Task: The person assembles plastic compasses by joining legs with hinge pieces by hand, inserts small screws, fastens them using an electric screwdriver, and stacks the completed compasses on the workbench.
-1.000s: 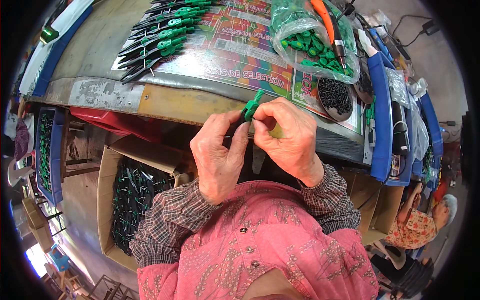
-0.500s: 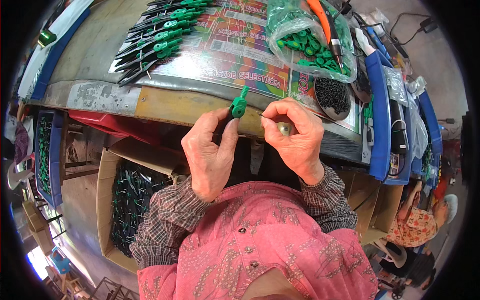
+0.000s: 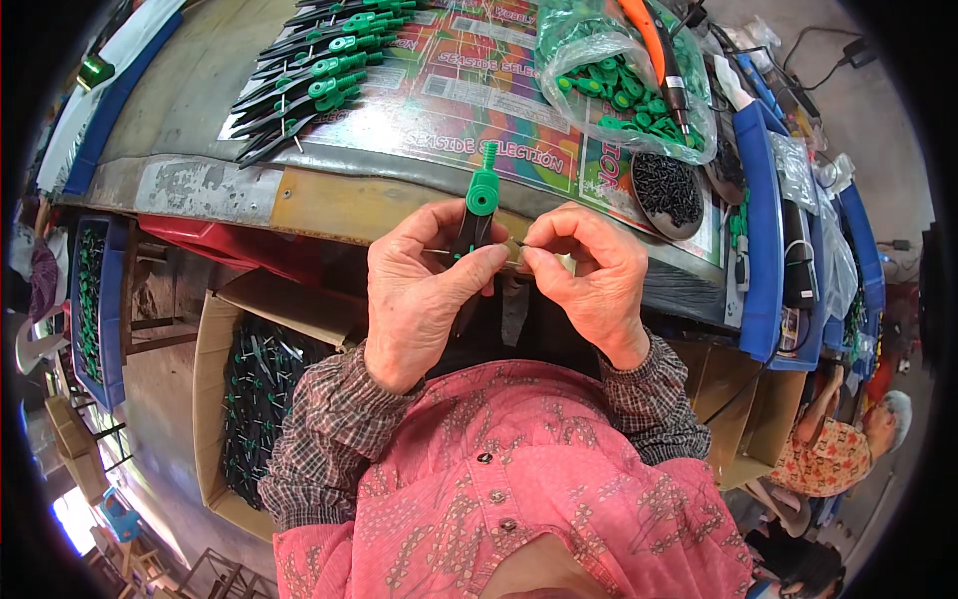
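- Both hands are working close together at the near edge of the table (image 3: 150, 130); the left hand (image 3: 424, 290) is grasping the green-and-black piece (image 3: 481, 200) between thumb and fingers.
- That piece is standing nearly upright between the hands, its long axis running away from the body, the ribbed green stem pointing toward the tabletop and the black end dropping into the left palm.
- Sitting just right of the piece, the right hand (image 3: 594, 275) is pinching a small dark bit (image 3: 521, 244) at thumb and forefinger, too small to identify; the left is the nearer, touching hand.
- Smooth moulded plastic is making up the green head, which is showing a round boss with a dark centre; the black part is looking flat and slim.
- Toward the table's near right corner, an oval dish is holding short black pegs (image 3: 667, 190).
- Behind it, a crinkled clear bag (image 3: 699, 140) is spilling glossy green parts (image 3: 624, 95), an orange-and-black tool (image 3: 649, 40) leaning across them.
- Toward the far edge, left of the bag, similar assembled pieces (image 3: 334, 65) are lying in an overlapping row.
- Below the near edge at left, a cardboard carton (image 3: 207, 399) is holding many more.
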### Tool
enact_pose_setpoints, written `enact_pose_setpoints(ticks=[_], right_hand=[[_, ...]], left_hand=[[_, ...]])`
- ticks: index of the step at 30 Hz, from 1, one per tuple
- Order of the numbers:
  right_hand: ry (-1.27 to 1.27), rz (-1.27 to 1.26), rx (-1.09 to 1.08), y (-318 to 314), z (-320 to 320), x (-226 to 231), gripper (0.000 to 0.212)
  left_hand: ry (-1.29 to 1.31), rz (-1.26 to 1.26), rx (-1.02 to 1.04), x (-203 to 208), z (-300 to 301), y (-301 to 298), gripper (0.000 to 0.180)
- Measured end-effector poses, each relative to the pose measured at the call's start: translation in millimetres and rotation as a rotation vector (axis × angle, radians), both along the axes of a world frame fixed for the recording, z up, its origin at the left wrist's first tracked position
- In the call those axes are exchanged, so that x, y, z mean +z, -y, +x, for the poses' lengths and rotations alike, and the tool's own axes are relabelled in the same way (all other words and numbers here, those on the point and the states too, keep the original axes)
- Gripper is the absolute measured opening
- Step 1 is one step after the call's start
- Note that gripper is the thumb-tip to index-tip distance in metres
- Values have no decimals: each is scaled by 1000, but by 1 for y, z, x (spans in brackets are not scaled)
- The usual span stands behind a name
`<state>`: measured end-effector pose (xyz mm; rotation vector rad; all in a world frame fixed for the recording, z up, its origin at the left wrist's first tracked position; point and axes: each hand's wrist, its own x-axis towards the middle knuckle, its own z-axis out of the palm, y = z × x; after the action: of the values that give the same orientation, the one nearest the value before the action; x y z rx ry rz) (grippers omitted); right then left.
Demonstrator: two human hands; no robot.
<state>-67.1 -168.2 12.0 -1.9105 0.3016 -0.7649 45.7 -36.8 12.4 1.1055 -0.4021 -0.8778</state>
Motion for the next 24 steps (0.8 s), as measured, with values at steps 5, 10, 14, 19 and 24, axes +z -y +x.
enact_pose_setpoints(ticks=[5,10,14,19,24], right_hand=[[-38,303,49,-5,-1,5,11],[-63,387,59,-2,-3,4,9],[-56,419,51,-1,-3,6,8],[7,608,108,3,-5,5,7],[27,677,153,10,-6,2,6]], left_hand=[[59,23,39,0,2,-1,30],[758,253,164,2,19,3,27],[1208,300,252,10,35,12,24],[1410,515,202,4,44,21,26],[1675,465,433,4,48,22,27]])
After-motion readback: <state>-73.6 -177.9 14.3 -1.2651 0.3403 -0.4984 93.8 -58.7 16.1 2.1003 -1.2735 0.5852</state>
